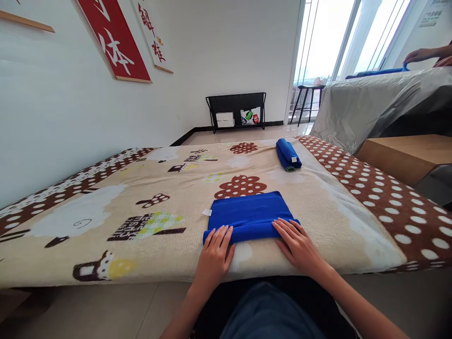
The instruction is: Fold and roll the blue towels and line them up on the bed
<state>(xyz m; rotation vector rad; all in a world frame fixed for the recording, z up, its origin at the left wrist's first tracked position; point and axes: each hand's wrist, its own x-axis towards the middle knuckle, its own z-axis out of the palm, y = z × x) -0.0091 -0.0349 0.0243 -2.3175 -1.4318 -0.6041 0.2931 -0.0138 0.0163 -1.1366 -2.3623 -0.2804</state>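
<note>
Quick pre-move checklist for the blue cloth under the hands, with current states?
1. Left hand on the left end of the royal-blue fabric cloth's rolled near edge: ok.
2. Right hand on that edge's right end: ok.
3. Unrolled part of the royal-blue fabric cloth spread out beyond the hands: ok.
4. Small white tag clear of the rolled near edge: ok, sticks out at left.
5. Cylindrical blue cloth roll apart from both hands: ok, farther back at right.
6. Cloth's underside free of creases: cannot tell, hidden.
</note>
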